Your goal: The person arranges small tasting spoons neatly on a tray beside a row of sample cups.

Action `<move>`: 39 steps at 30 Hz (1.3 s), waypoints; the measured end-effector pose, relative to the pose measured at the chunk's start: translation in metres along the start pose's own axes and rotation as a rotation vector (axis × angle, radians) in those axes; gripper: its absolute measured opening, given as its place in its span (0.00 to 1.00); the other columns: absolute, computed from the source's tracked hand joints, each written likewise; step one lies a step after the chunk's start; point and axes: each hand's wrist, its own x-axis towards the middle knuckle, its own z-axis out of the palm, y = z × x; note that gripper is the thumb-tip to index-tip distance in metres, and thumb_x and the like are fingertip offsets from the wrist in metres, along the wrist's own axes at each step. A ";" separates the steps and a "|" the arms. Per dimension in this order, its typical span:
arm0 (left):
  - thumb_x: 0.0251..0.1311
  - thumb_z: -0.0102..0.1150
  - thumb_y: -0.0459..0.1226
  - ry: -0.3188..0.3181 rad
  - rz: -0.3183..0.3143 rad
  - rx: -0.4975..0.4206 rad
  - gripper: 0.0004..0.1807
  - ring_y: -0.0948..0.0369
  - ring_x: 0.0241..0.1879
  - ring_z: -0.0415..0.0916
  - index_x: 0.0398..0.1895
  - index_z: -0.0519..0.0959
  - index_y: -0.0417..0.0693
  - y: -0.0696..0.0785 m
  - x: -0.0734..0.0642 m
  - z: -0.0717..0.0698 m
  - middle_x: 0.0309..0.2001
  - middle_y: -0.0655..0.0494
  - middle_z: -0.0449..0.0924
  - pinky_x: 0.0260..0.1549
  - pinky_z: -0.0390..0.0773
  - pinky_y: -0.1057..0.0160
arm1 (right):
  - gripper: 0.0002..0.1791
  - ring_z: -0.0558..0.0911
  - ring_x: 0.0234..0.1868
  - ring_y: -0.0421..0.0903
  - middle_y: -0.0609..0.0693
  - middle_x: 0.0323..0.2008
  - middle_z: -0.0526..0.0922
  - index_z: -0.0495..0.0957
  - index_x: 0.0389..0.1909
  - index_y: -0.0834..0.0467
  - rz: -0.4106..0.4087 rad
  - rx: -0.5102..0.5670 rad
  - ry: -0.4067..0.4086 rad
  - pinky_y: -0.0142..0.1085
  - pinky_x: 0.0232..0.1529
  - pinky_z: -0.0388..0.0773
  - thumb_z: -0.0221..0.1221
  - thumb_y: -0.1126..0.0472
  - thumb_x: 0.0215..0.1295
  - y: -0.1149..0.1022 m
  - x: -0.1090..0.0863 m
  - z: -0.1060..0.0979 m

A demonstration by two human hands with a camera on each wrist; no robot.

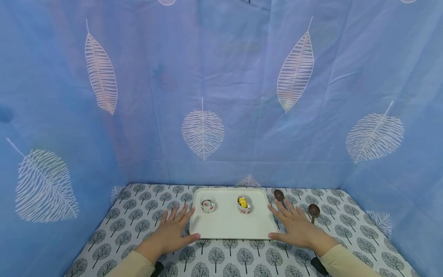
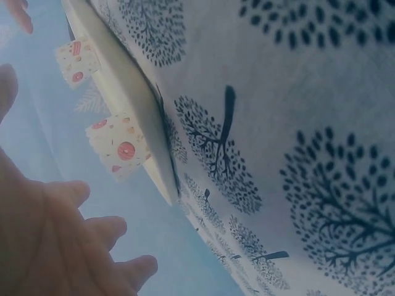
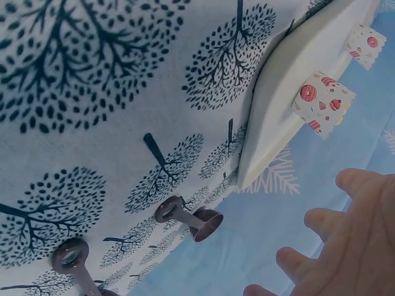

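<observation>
Here's the left hand [image 1: 171, 232], out at the left side of the tray [image 1: 225, 227], fingers straight and fanned wide, thumb pointing inward across the near corner! And the right hand [image 1: 297, 229] mirrors it on the other side, fingers just as long and spread, its thumb reaching in at the opposite near corner. Are the thumbs touching the rim? From here, I can't tell!

Between them lies the tray, pale and flat on the tree-print cloth [image 1: 204, 250], carrying two cups side by side, well apart. The left cup [image 1: 208, 209] stands upright with something pale inside, too small to make out; the right cup [image 1: 244, 210], upright too, shows bright yellow pieces [image 1: 242, 202]. Both wear red prints and scalloped rims, clear from the wrists!

Over on the right, two brown spoons: the far spoon [image 1: 278, 195] has its handle running behind the right hand's fingers, while the near spoon [image 1: 313, 210] lies just beyond that hand, bowl pointing away. Behind it all hangs the blue backdrop [image 1: 242, 134], scattered with white leaves
</observation>
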 end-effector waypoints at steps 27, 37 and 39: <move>0.50 0.37 0.73 -0.127 -0.048 -0.010 0.49 0.43 0.70 0.38 0.72 0.50 0.59 -0.003 0.017 0.013 0.72 0.52 0.44 0.62 0.35 0.35 | 0.46 0.48 0.68 0.67 0.58 0.69 0.53 0.57 0.69 0.52 -0.028 0.032 -0.105 0.69 0.58 0.46 0.48 0.28 0.55 0.002 0.010 0.013; 0.50 0.39 0.73 -0.133 -0.046 -0.003 0.50 0.42 0.69 0.40 0.72 0.50 0.57 -0.003 0.017 0.011 0.72 0.51 0.46 0.62 0.37 0.35 | 0.48 0.46 0.69 0.65 0.56 0.70 0.53 0.56 0.70 0.51 0.015 0.052 -0.155 0.68 0.60 0.44 0.48 0.27 0.54 0.000 0.011 0.011; 0.50 0.40 0.72 -0.136 -0.045 -0.004 0.50 0.42 0.69 0.41 0.72 0.51 0.56 -0.002 0.016 0.009 0.72 0.50 0.47 0.62 0.38 0.35 | 0.49 0.45 0.69 0.64 0.54 0.70 0.53 0.55 0.70 0.51 0.023 0.042 -0.158 0.67 0.60 0.44 0.47 0.25 0.53 0.000 0.011 0.012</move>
